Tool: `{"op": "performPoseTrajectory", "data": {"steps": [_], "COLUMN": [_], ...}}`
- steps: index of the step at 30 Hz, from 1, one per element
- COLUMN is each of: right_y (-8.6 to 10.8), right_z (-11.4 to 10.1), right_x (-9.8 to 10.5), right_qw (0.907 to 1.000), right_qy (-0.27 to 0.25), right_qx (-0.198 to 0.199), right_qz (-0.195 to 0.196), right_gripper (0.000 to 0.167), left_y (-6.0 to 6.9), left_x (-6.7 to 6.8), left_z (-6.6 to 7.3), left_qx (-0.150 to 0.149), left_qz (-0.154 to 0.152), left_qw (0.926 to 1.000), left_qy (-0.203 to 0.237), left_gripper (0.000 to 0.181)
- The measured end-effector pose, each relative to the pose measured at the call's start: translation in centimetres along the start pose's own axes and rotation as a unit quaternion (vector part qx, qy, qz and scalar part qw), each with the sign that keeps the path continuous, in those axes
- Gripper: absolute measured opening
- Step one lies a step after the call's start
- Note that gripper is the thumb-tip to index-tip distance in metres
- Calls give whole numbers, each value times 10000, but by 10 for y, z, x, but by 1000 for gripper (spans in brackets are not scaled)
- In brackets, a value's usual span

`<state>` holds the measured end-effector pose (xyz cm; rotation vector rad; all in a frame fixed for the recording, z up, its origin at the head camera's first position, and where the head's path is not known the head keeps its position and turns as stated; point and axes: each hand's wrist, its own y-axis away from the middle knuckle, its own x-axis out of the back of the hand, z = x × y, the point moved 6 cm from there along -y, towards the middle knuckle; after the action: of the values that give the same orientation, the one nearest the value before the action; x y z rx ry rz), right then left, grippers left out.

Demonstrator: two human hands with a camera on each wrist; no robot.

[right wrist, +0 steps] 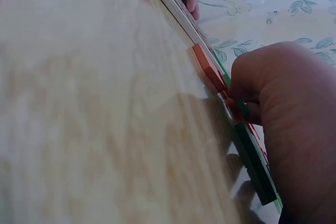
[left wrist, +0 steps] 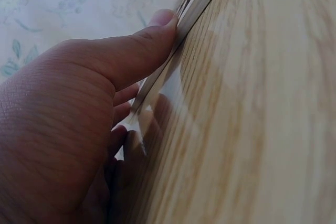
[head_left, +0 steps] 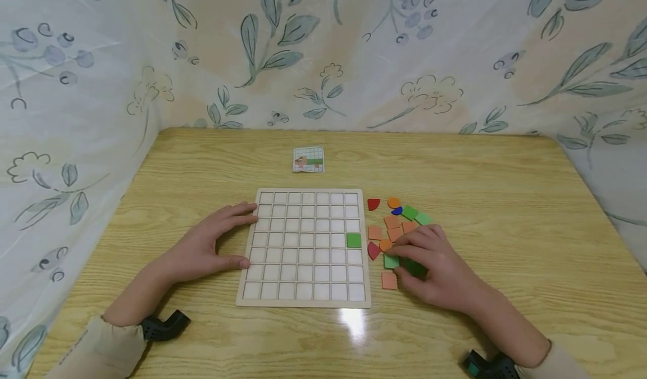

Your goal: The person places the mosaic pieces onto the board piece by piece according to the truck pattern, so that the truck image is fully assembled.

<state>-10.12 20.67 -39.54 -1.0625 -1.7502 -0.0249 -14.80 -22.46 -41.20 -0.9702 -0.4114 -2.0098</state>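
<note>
A wooden grid board (head_left: 304, 304) lies on the table, with one green square (head_left: 354, 240) in its rightmost column. Along its left edge rests my left hand (head_left: 202, 249), thumb and fingers spread and touching the frame; the left wrist view shows the thumb (left wrist: 142, 51) against the board's side. My right hand (head_left: 440, 266) is over the loose pieces right of the board, its thumb and index finger pinching a light green square (head_left: 391, 261). An orange square (head_left: 388, 281) lies just below that. The right wrist view shows the right hand (right wrist: 294, 108) partly hiding the pieces.
Behind the board lies a small pattern card (head_left: 308, 159). Beside the right hand are several orange squares (head_left: 374, 232), red quarter pieces (head_left: 373, 204), an orange circle (head_left: 393, 202), a blue piece (head_left: 397, 211) and green squares (head_left: 409, 213). A patterned cloth (head_left: 323, 53) hangs behind the table.
</note>
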Motion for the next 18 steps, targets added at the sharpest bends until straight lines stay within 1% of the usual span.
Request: {"op": "performPoseTrajectory", "data": {"steps": [8,14,18], "right_y": [-7,-17,-24], "right_z": [-5,-8,-10], "right_x": [-2,-9,-14], "right_qw": [9992,9991,9989], "right_qy": [-6,-37,-9], "right_qx": [292,392,459], "right_qz": [265,138,79], "right_gripper": [22,28,30], "left_y": [-1,-2,-1], "left_x": [0,0,0], "left_z": [1,1,1], "left_qx": [71,44,90], "left_qz": [-31,-25,-21], "left_qw": [10000,10000,10000], "left_qy": [5,-21,9], "left_gripper": [86,85,86]}}
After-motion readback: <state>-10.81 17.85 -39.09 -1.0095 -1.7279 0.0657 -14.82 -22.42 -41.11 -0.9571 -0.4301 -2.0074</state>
